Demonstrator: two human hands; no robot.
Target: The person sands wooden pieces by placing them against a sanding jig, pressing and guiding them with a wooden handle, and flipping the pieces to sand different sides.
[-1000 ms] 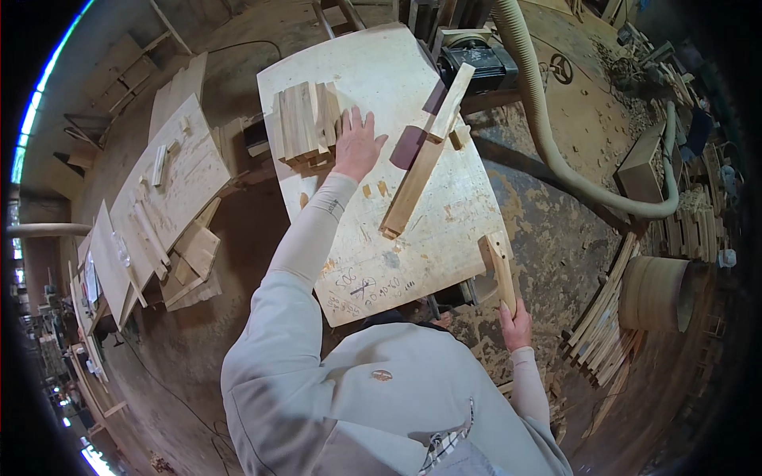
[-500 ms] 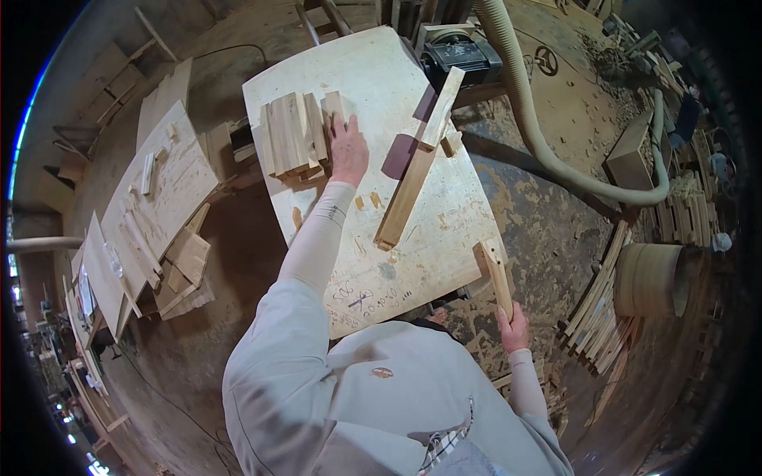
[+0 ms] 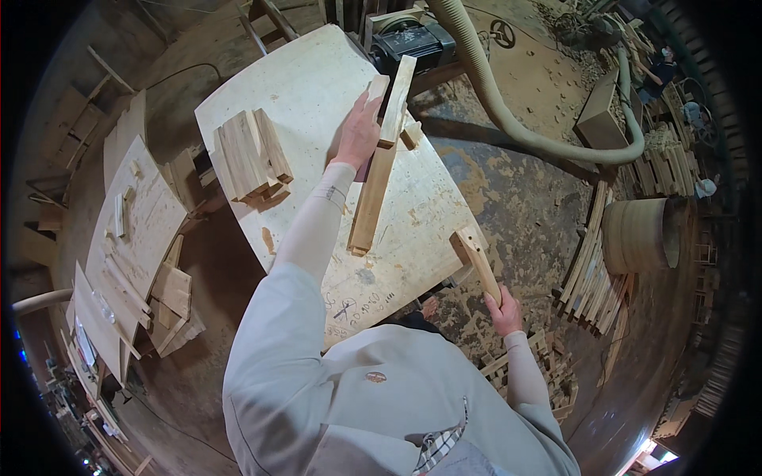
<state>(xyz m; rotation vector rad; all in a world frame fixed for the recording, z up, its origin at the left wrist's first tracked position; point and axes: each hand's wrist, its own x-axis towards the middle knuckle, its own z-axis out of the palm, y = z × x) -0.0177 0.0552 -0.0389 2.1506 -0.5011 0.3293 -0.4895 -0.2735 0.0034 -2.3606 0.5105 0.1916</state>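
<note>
My left hand (image 3: 359, 136) is over the far part of the pale wooden table (image 3: 302, 79), its fingers closed on a short wooden block (image 3: 378, 86). This block lies just left of a long wooden fence bar (image 3: 373, 194), which runs lengthwise over the table. Further left sits a stack of similar wooden blocks (image 3: 248, 151). At the table's near right corner, my right hand (image 3: 506, 312) wraps round the lower end of a wooden handle (image 3: 479, 262). Its broader upper end meets the table edge; how it is fixed there I cannot tell.
Beyond the table stand a dark motor (image 3: 413, 44) and a thick ribbed hose (image 3: 496, 111) that curves right. On the left is a low bench of boards (image 3: 135, 214). Wood strips (image 3: 591, 262) and a round drum (image 3: 639, 234) stand at right.
My left hand has carried one block from beside the stack rightward to the fence bar. My right hand stays on the handle. The view has turned slightly.
</note>
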